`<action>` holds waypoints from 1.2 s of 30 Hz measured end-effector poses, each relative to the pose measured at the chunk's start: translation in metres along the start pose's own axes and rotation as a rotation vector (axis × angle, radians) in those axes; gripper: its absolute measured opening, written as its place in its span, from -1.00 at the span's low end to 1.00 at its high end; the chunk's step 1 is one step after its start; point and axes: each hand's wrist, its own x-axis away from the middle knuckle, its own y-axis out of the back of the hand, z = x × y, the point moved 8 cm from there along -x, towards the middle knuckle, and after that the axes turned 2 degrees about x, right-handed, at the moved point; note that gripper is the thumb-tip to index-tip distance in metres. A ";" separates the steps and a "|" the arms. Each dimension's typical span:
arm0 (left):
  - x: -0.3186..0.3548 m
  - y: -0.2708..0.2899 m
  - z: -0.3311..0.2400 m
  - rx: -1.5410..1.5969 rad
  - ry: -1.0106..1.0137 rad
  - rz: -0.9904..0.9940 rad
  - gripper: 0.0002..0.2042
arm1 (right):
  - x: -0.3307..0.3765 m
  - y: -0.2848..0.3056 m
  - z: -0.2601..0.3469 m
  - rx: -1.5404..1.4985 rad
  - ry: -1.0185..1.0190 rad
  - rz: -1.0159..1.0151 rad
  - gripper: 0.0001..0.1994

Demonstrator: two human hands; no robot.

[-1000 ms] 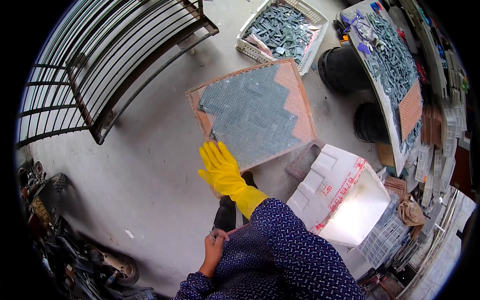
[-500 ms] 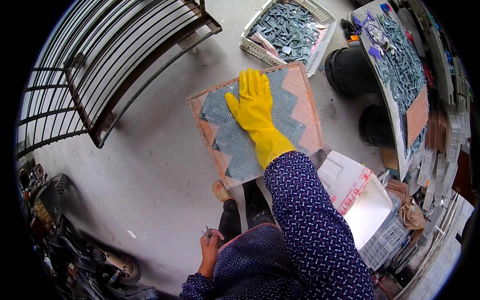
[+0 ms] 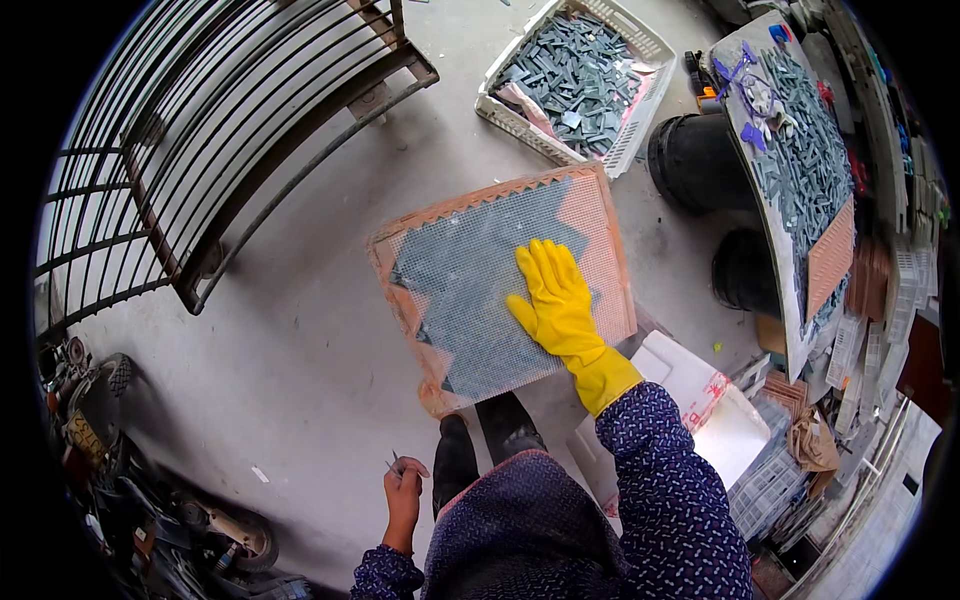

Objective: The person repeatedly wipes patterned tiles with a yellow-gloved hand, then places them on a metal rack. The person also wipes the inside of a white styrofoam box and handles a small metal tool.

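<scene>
My right hand (image 3: 556,297), in a yellow rubber glove, lies flat with fingers spread on a mesh-covered sheet of grey mosaic tiles (image 3: 470,290). That sheet rests in an orange-brown tray (image 3: 608,250) on the concrete floor. My bare left hand (image 3: 403,484) hangs low by my side, fingers closed on a small thin metal tool (image 3: 392,462). My dark shoes (image 3: 480,445) stand at the tray's near edge.
A white basket (image 3: 610,150) of loose grey tiles sits beyond the tray. A tilted board (image 3: 800,170) covered with tiles rests on black buckets (image 3: 700,160) at right. A white box (image 3: 715,420) lies near right. A metal grille (image 3: 200,140) leans at left.
My gloved right hand reached out over the tile sheet, then slid back toward me and to the right across the mesh. The left hand stayed low.
</scene>
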 end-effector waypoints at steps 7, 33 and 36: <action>-0.016 -0.039 -0.002 0.126 -0.021 0.002 -0.80 | -0.097 -0.007 0.032 0.030 -0.034 -0.335 -0.41; -0.124 -0.059 -0.075 -0.457 -0.588 -0.260 -0.66 | 0.101 -0.032 0.105 -0.212 0.264 0.113 -0.56; -0.137 -0.048 -0.070 -0.496 -0.460 -0.196 -0.65 | 0.096 -0.022 0.072 -0.199 0.080 0.046 -0.57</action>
